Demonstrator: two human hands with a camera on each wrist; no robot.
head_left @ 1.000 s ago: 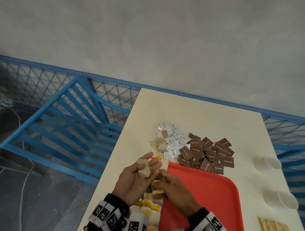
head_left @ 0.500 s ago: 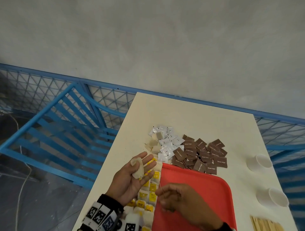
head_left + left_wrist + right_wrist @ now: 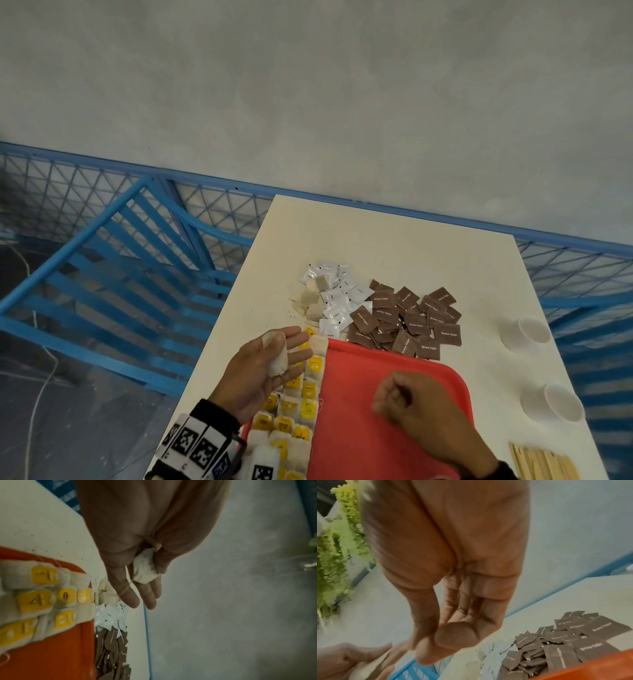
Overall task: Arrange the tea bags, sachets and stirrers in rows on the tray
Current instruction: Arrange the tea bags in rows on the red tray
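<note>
Tea bags [image 3: 301, 394] line tray [image 3: 394, 363] left edge; rest bare.

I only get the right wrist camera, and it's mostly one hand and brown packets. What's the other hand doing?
Observer: The left hand holds a tea bag under its thumb, fingers stretched out.
Operator: Are any tea bags on the tray already?
Observer: Yes. Yellow-tagged tea bags lie in rows along the left side of the red tray.
Operator: And where are the stirrers?
Observer: The wooden stirrers lie on the table to the right of the tray, not on it.
</note>
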